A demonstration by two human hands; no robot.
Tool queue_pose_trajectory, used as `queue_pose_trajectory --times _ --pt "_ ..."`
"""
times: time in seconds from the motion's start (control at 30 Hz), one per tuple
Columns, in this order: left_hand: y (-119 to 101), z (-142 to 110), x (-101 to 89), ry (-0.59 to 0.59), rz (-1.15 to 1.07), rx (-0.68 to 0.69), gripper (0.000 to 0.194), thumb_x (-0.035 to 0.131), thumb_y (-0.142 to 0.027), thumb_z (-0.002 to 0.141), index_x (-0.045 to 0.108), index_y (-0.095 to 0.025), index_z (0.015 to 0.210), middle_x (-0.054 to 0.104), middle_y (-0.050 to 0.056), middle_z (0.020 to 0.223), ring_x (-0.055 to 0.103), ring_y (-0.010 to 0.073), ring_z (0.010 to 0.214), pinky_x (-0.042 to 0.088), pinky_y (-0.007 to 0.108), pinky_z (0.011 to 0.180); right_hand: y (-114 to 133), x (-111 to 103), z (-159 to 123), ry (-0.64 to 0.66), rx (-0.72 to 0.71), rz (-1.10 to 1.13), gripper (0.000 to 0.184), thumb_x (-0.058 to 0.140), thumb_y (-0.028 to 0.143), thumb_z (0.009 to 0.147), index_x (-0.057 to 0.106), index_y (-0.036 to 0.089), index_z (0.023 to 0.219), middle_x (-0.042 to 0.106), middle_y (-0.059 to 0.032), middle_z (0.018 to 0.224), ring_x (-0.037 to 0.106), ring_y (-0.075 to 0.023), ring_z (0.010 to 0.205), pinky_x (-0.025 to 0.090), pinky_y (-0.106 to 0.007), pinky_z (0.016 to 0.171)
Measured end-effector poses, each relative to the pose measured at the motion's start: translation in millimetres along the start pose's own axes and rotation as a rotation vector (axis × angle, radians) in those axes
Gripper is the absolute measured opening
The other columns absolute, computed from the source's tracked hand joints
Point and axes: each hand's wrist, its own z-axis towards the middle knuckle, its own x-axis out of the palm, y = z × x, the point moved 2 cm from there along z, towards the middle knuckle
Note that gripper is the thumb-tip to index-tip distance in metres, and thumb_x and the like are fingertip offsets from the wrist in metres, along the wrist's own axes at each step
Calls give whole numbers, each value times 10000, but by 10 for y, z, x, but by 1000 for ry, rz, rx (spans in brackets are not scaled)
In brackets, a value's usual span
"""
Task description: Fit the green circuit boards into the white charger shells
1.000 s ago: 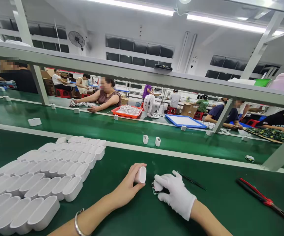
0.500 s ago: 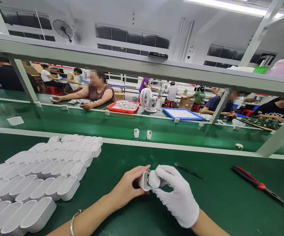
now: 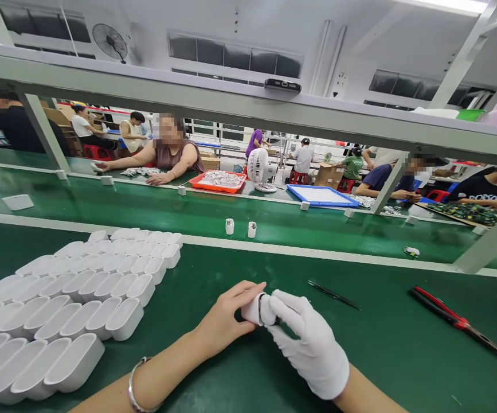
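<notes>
My bare left hand grips a small white plastic housing between thumb and fingers, its mouth turned to the right. A white rounded part sits right at that mouth, pinched by my right hand, which wears a white glove. Only a thin dark gap shows between the two pieces. Whether they touch all round is hidden by the fingers. Black tweezers lie on the green bench just beyond my right hand.
Rows of white oval shells fill the left side. Red-and-black long-nosed pliers lie at right. Two small white housings stand on the green belt ahead. A shelf beam crosses above; co-workers sit opposite.
The white rounded part has moved left into the housing's mouth, and the green circuit board between them has gone out of sight. The belt's pieces have shifted slightly left.
</notes>
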Motion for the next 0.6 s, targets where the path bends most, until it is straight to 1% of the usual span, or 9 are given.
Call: queue_pose_trajectory --times 0.1,0.2,0.27,0.33,0.4,0.5,0.53,0.6 --pt "8 -6 2 -7 14 13 722 519 1 672 451 -321 1315 535 23 1196 515 192 1091 423 290 948 -20 70 9 83 4 -51 173 410 154 884 547 242 827 546 -9 761 516 -137 651 431 -272 636" --pt "2 -16 8 4 40 33 690 539 -25 691 457 -314 1312 545 26 1188 524 195 1080 432 286 937 -48 143 -37 39 -25 -66 197 364 170 899 549 235 884 562 -23 807 528 -146 658 435 -281 614" --pt "-15 -21 9 11 51 34 661 579 -63 694 471 -294 1304 555 34 1180 535 202 1064 444 289 924 -44 151 -86 2 -37 -49 221 390 180 885 561 247 1008 600 -49 951 577 -174 770 463 -305 680" --pt "-43 -20 1 -6 49 22 614 633 -117 696 500 -263 1278 567 49 1171 544 212 1050 449 301 920 -40 117 -130 -23 26 8 315 469 214 853 534 286 1153 574 -65 1156 578 -232 973 470 -369 810" --pt "-83 -14 -7 -40 41 30 566 685 -177 696 532 -235 1237 587 60 1151 552 218 1031 449 313 917 -61 72 -161 -35 172 146 419 522 289 836 482 325 1252 527 -57 1263 525 -277 1114 447 -434 905" --pt "-153 -9 1 -65 76 109 544 741 -251 677 561 -222 1190 624 63 1107 555 225 979 453 339 889 -124 90 -173 10 400 506 487 474 422 864 407 321 1336 554 -53 1242 520 -274 1141 428 -470 958" --pt "-176 -12 13 -58 100 144 550 753 -282 672 564 -222 1186 635 64 1091 549 230 963 452 352 877 -138 130 -168 43 445 653 511 457 455 868 389 310 1353 552 -52 1248 516 -265 1150 416 -465 978" --pt "-212 -22 40 -37 141 194 572 760 -354 670 562 -221 1189 653 70 1055 530 243 942 447 375 861 -147 241 -152 103 480 895 563 449 518 858 372 294 1369 529 -48 1279 505 -247 1165 415 -434 991"
